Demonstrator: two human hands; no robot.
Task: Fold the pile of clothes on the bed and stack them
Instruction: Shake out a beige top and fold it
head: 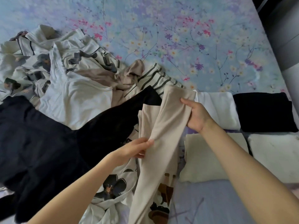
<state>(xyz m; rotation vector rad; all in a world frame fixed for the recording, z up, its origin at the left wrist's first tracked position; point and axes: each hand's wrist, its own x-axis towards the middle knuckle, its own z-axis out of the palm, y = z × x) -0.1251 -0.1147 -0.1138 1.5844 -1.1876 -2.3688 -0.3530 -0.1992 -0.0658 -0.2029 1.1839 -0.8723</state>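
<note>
A long beige garment [163,126] hangs lifted over the bed, running from centre down to the bottom edge. My right hand [196,114] grips its upper end, thumb on top of the fabric. My left hand [137,150] pinches its left edge lower down. Under and left of it sprawls the unfolded pile: a black garment [48,143], a white top [76,96], cream floral pieces [113,188] and a striped piece [155,76]. Folded items lie at right: white [218,109], black [263,112], cream [203,159] and another white one [275,154].
The floral blue bedsheet [178,29] spreads bare across the far half. A plain lilac part of the bed [210,202] lies near me at lower right. A dark grey wall or furniture edge [284,38] borders the bed on the right.
</note>
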